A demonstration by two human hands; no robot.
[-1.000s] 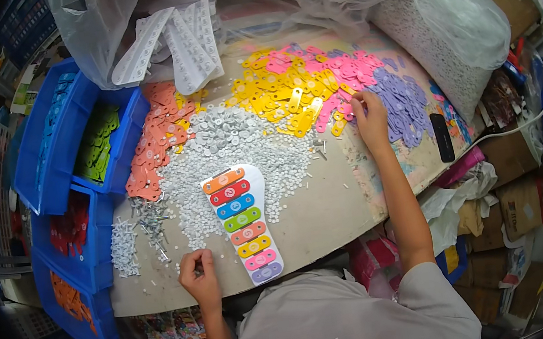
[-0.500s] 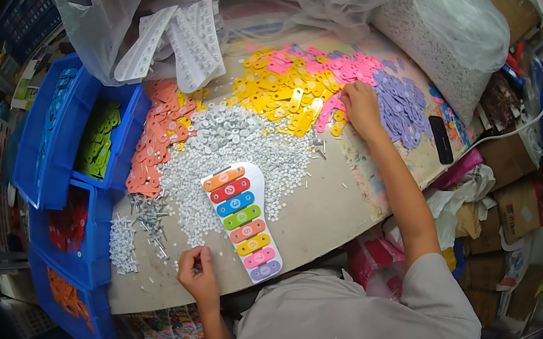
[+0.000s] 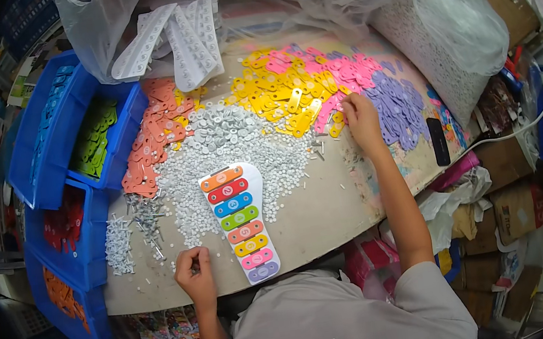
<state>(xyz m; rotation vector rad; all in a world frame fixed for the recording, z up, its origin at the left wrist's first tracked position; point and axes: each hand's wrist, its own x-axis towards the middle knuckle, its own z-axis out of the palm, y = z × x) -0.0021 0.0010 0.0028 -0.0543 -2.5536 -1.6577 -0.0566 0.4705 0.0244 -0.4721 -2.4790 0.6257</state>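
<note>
A white toy xylophone board (image 3: 240, 221) with several coloured bars lies on the table in front of me. My left hand (image 3: 194, 276) rests loosely curled on the table just left of its near end, beside small white pieces; whether it holds one is not clear. My right hand (image 3: 361, 119) reaches far right, fingers down on the pink bars (image 3: 342, 80) where they meet the yellow bars (image 3: 280, 98) and purple bars (image 3: 395, 105).
Small white round parts (image 3: 228, 144) and metal screws (image 3: 140, 221) cover the table's middle. Orange bars (image 3: 154, 139) lie left. Blue bins (image 3: 68, 146) line the left edge. White boards (image 3: 179, 36) and plastic bags (image 3: 440, 30) stand behind. A black phone (image 3: 439, 141) lies right.
My right hand has moved a little left and farther away, from the purple pile's edge onto the pink and yellow bars. My left hand has stayed put.
</note>
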